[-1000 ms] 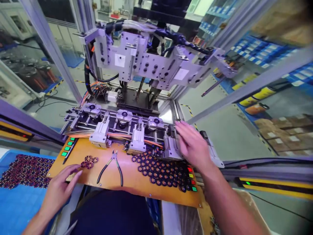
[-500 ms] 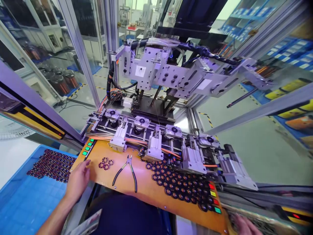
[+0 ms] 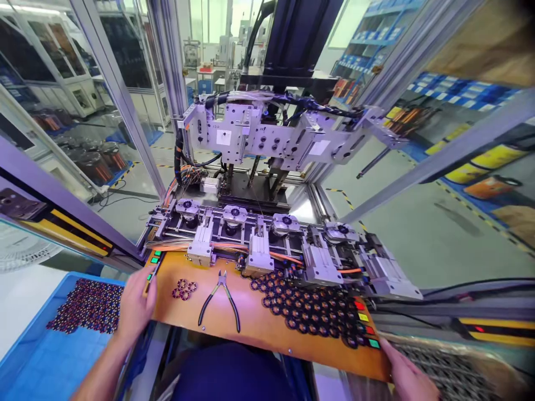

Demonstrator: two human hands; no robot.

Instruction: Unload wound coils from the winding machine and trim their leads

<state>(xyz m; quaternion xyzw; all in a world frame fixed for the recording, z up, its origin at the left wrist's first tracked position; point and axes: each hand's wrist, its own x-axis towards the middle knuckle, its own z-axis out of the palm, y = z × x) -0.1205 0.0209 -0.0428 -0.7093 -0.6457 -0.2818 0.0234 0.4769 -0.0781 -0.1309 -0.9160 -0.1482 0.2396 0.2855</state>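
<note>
The ring pile (image 3: 87,307) and four reddish rings (image 3: 184,289) look finished, dark rings (image 3: 310,309) unfinished; half-open left hand (image 3: 136,305) and straight-fingered right hand (image 3: 409,372) hold nothing visible.

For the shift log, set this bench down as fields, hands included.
Surface: flat orange board
Left hand: at its left edge, beside rectangular green buttons
Right hand: at its right edge, near rectangular red, yellow and green buttons
Tool: metal cutting pliers with black handles, handles spread
Left of pliers: four small reddish-purple rings
Right of pliers: many dark rings
Far left: blue plastic tray holding many small dark parts
</note>
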